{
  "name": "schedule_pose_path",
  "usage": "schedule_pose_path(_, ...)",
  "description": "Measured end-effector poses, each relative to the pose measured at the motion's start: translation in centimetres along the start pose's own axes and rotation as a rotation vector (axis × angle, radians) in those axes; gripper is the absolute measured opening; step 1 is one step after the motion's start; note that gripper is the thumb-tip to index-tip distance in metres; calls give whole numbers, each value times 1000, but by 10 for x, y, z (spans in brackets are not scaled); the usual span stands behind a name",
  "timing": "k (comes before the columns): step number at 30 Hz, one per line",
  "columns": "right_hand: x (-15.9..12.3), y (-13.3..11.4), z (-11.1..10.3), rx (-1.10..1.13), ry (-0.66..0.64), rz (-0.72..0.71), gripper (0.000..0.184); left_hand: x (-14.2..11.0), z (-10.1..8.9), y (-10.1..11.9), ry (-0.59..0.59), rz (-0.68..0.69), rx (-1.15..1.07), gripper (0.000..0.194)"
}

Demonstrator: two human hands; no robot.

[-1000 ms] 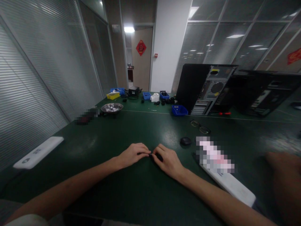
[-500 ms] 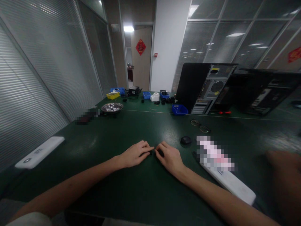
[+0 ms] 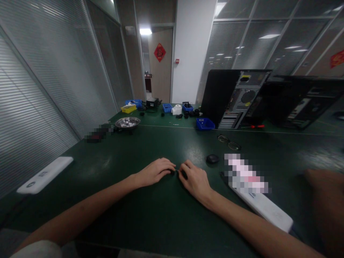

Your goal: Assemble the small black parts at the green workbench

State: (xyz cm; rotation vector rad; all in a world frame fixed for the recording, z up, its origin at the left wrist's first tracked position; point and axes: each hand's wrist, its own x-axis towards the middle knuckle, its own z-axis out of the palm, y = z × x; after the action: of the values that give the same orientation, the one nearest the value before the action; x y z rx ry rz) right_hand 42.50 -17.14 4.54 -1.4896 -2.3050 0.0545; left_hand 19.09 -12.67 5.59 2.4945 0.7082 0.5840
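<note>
While a white power strip point(image 3: 44, 174) lies far off at the left edge of the green table point(image 3: 150, 215) and a metal dish point(image 3: 128, 122) sits further back, the work itself is at the middle of the near edge. The left hand point(image 3: 156, 171) rests on the table with its fingers curled in narrow over a small black part point(image 3: 178, 172), and the right hand point(image 3: 195, 180) meets it fingertip to fingertip, pinching the same piece from the other side. What the part is cannot be told; it is mostly hidden between the fingers. It looks like a fine fitting or joining step, mid-way, with both hands steadying one small thing; the next move would call for a careful, aligned push or twist without losing grip. Right of the hands lie a round black object point(image 3: 212, 158), glasses point(image 3: 229, 142) and another white strip point(image 3: 264, 208); a separate hand point(image 3: 326, 200) intrudes at far right.
</note>
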Motion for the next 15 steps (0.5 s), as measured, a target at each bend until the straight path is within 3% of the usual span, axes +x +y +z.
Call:
schedule_pose_path(4, 0, 0, -1, 4, -12, -9, 10, 2, 2, -1, -20, 6, 35, 30)
schedule_pose_path(8, 0, 1, 2, -6, -2, -7, 11, -6, -3, -19, 45, -35, 80, 29)
schedule_pose_path(11, 0, 2, 4, 10, 0, -8, 11, -16, -20, -51, 120, -136, 96, 31)
schedule_pose_path(15, 0, 3, 3, 24, -11, -11, 13, -44, -67, -113, 293, -414, 194, 30)
